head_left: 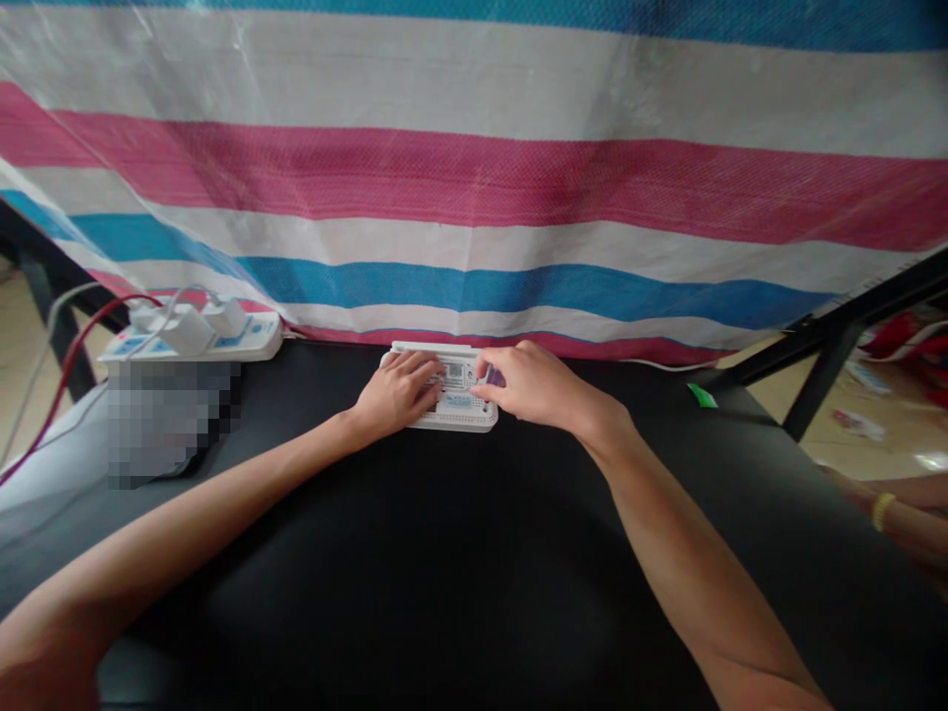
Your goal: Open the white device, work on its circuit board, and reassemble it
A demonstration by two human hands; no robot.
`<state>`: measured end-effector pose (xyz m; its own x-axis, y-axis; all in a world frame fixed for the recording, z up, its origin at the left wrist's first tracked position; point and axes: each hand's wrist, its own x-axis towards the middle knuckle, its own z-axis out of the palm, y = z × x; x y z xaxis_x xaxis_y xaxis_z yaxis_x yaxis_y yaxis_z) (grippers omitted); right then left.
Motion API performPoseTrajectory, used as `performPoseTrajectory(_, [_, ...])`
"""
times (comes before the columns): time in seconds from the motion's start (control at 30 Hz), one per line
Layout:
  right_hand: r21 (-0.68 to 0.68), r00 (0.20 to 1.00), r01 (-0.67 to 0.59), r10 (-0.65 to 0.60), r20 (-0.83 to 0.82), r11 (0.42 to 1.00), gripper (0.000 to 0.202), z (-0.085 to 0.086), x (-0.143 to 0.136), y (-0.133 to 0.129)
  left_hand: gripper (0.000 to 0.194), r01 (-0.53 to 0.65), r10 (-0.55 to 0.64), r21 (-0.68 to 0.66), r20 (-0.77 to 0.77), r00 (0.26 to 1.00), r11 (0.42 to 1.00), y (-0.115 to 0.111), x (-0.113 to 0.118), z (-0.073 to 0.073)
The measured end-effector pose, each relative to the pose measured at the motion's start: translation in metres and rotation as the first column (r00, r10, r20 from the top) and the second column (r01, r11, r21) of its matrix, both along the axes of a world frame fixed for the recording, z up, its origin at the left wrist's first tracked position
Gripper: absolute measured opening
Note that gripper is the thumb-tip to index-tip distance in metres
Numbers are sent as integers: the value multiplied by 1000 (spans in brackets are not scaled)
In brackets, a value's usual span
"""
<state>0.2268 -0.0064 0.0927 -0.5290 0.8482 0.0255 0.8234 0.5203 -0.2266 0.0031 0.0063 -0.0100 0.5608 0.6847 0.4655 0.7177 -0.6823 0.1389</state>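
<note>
A white, rounded rectangular device (pixel 453 419) with perforated edges and printed labels lies on the black table, close to the striped sheet. My left hand (pixel 400 393) rests on its left part, fingers spread across the top. Over its right end, my right hand (pixel 524 383) pinches a small purple item (pixel 496 377) between thumb and forefinger. What the purple item is cannot be made out, and whether it touches the device is unclear.
A white power strip (pixel 259 338) with plugs and cables sits at the back left, a blurred-out item below it. A green packet (pixel 702 396) lies at the right. Striped sheeting (pixel 474 178) hangs behind the black table (pixel 444 553). Another person's arm (pixel 910 518) shows far right.
</note>
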Motion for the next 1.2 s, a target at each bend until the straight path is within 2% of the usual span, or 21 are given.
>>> performPoseTrajectory(0.1, [8,1000,-11,11,-26,1000,5,0,1,1,26,-3,3,1,3,1000,1000,0,0,0])
performPoseTrajectory(0.2, [-49,995,-71,68,-70,996,7,2,0,0,26,-2,2,-13,2,1000,1000,0,0,1])
performPoseTrajectory(0.27, [-77,996,-67,61,-70,995,8,3,-1,0,27,-4,4,-20,4,1000,1000,0,0,0])
performPoseTrajectory(0.37, [-56,999,-39,37,-41,998,7,2,0,2,27,-7,7,-15,6,1000,1000,0,0,0])
performPoseTrajectory(0.53, [-49,996,-86,84,-37,995,17,2,5,3,25,6,-6,3,9,1000,1000,0,0,-1])
performPoseTrajectory(0.63, [-103,998,-46,42,-37,994,7,5,3,0,25,4,-4,-3,5,1000,1000,0,0,0])
performPoseTrajectory(0.73, [-119,999,-1,-3,-34,993,8,7,0,-1,25,2,-2,-2,0,1000,1000,-1,0,1])
performPoseTrajectory(0.87, [-86,999,31,-33,-21,996,13,4,4,2,25,0,0,-6,1,1000,1000,-1,0,0])
performPoseTrajectory(0.97, [-55,998,-40,37,-42,998,5,2,9,3,25,-3,3,-10,5,1000,1000,0,0,0])
performPoseTrajectory(1.07, [-173,994,-72,57,-91,982,6,3,8,2,25,7,-7,-21,8,1000,1000,0,0,1])
performPoseTrajectory(1.13, [-236,994,-30,4,-111,971,14,3,5,1,26,8,-8,-23,6,1000,1000,0,0,2])
performPoseTrajectory(1.2, [-239,993,8,-36,-112,971,18,3,3,2,26,1,-1,-29,6,1000,1000,-1,1,2])
